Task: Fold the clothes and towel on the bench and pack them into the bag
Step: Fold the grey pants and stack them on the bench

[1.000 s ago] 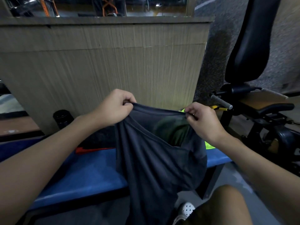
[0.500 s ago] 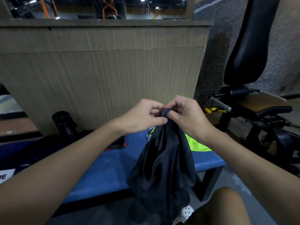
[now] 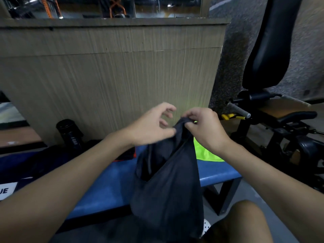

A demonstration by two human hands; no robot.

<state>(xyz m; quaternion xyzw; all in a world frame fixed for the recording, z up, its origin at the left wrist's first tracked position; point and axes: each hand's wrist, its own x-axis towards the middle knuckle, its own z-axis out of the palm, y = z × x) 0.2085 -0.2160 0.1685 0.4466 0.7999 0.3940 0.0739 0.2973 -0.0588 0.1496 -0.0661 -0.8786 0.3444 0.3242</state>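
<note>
A dark grey shirt [image 3: 168, 181] hangs folded lengthwise over the front of the blue bench [image 3: 112, 181]. My right hand [image 3: 203, 127] pinches both top corners of the shirt together above the bench. My left hand [image 3: 152, 125] is just beside it, fingers spread and relaxed, its thumb near the cloth but gripping nothing. A neon yellow-green garment [image 3: 205, 153] lies on the bench behind the shirt. A dark bag [image 3: 43, 162] lies at the bench's left end, partly hidden by my left arm.
A black bottle [image 3: 70, 134] stands at the back left against a wooden partition [image 3: 112, 71]. A black gym machine [image 3: 273, 109] with a padded seat stands to the right. My knee [image 3: 245, 223] and a white shoe [image 3: 206, 227] are below.
Both hands brought the shirt's two top corners together, folding it in half. My left hand has let go and opened, and my right hand now holds both corners.
</note>
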